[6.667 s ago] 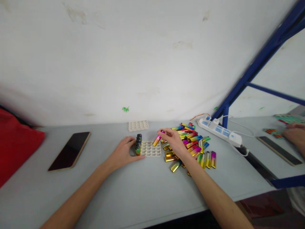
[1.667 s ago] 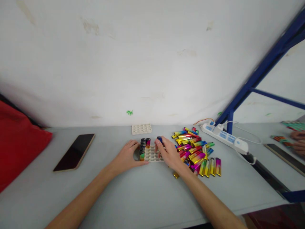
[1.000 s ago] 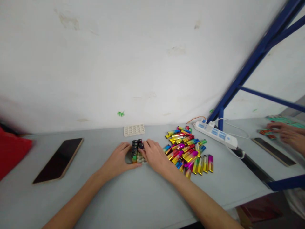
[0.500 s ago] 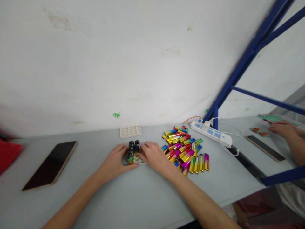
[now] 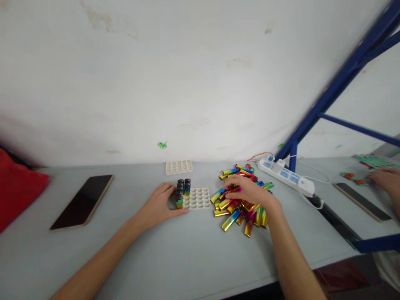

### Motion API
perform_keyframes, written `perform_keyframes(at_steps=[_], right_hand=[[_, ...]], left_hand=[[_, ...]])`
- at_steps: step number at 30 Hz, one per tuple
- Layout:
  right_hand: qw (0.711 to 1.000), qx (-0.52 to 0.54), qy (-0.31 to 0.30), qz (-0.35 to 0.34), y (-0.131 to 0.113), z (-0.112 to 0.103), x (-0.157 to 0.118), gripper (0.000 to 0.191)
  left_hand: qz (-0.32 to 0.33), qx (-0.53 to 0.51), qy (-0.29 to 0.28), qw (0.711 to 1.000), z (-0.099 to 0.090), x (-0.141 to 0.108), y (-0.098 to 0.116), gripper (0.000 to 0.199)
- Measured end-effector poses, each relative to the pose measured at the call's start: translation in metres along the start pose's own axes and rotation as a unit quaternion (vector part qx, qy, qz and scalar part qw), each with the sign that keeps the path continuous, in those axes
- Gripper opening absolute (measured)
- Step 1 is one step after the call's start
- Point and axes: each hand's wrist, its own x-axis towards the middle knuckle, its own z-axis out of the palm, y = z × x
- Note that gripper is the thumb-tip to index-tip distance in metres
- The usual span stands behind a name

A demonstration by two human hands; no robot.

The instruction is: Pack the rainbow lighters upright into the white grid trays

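Observation:
A white tray with rows of round-cornered holes [image 5: 200, 199] lies flat on the table. Several shiny lighters with black tops [image 5: 180, 189] stand upright in its left rows. Around the tray's left end sits my left hand [image 5: 161, 202], its thumb along the front edge and its fingers bent behind the standing lighters. My right hand [image 5: 248, 191] is over a loose heap of metallic, rainbow-coloured lighters [image 5: 231, 218]. Its thumb and forefinger are apart, with lighters visible between and below them; the other fingers are partly hidden.
A second white tray [image 5: 179, 167] lies by the wall. A dark phone-like slab [image 5: 84, 200] and a red cloth [image 5: 18, 187] are on the left. To the right are a power strip [image 5: 287, 175], a blue frame [image 5: 308, 116] and another person's hand [image 5: 386, 179].
My right hand has left the tray and moved right onto the heap, shifting some lighters. My left hand stays at the tray. The view has turned slightly.

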Motion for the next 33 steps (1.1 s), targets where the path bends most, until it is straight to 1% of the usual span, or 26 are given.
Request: perform_keyframes(at_steps=[4, 6, 8, 10, 14, 17, 19, 22, 25, 27, 29, 31, 32, 33], right_hand=[[0.998, 0.035, -0.048, 0.0, -0.007, -0.003, -0.006, 0.018], [0.999, 0.029, -0.04, 0.001, -0.009, -0.002, -0.006, 0.013], [1.0, 0.018, -0.018, 0.002, -0.011, 0.0, -0.005, 0.014], [1.0, 0.023, 0.01, -0.001, -0.013, 0.002, -0.003, 0.022], [0.993, 0.082, 0.083, 0.006, -0.019, 0.01, 0.005, 0.039], [0.978, 0.143, 0.154, 0.005, -0.026, 0.026, 0.017, 0.049], [0.963, 0.195, 0.184, 0.01, -0.033, 0.041, 0.027, 0.054], [0.945, 0.273, 0.179, 0.033, -0.048, 0.063, 0.039, 0.059], [0.929, 0.327, 0.166, 0.042, -0.066, 0.08, 0.043, 0.065], [0.915, 0.376, 0.141, 0.042, -0.074, 0.089, 0.044, 0.068], [0.894, 0.433, 0.104, 0.042, -0.078, 0.096, 0.045, 0.067], [0.878, 0.468, 0.085, 0.053, -0.079, 0.103, 0.046, 0.066], [0.877, 0.467, 0.088, 0.065, -0.079, 0.107, 0.047, 0.067], [0.883, 0.452, 0.101, 0.078, -0.078, 0.11, 0.048, 0.067]], left_hand=[[-0.003, 0.004, -0.007, 1.0, 0.0, -0.001, 0.0, 0.06], [-0.008, 0.006, -0.01, 1.0, -0.001, -0.001, 0.0, 0.062], [-0.006, 0.007, -0.013, 1.0, -0.001, -0.001, 0.001, 0.062], [-0.005, 0.007, -0.013, 1.0, -0.002, 0.0, 0.001, 0.062], [-0.01, 0.004, -0.018, 1.0, -0.002, 0.0, 0.001, 0.065], [-0.014, 0.005, -0.022, 1.0, -0.002, 0.001, 0.002, 0.065], [-0.015, 0.01, -0.022, 1.0, -0.002, 0.001, 0.003, 0.064], [-0.009, 0.015, -0.022, 1.0, -0.004, 0.001, 0.007, 0.064], [-0.004, 0.017, -0.024, 1.0, -0.006, 0.001, 0.011, 0.064], [-0.004, 0.019, -0.024, 1.0, -0.007, 0.001, 0.013, 0.065], [-0.004, 0.02, -0.024, 1.0, -0.007, 0.001, 0.013, 0.065], [-0.004, 0.02, -0.025, 0.999, -0.006, 0.001, 0.013, 0.065], [-0.005, 0.021, -0.026, 0.999, -0.006, 0.001, 0.012, 0.065], [-0.005, 0.021, -0.026, 0.999, -0.006, 0.001, 0.012, 0.065]])
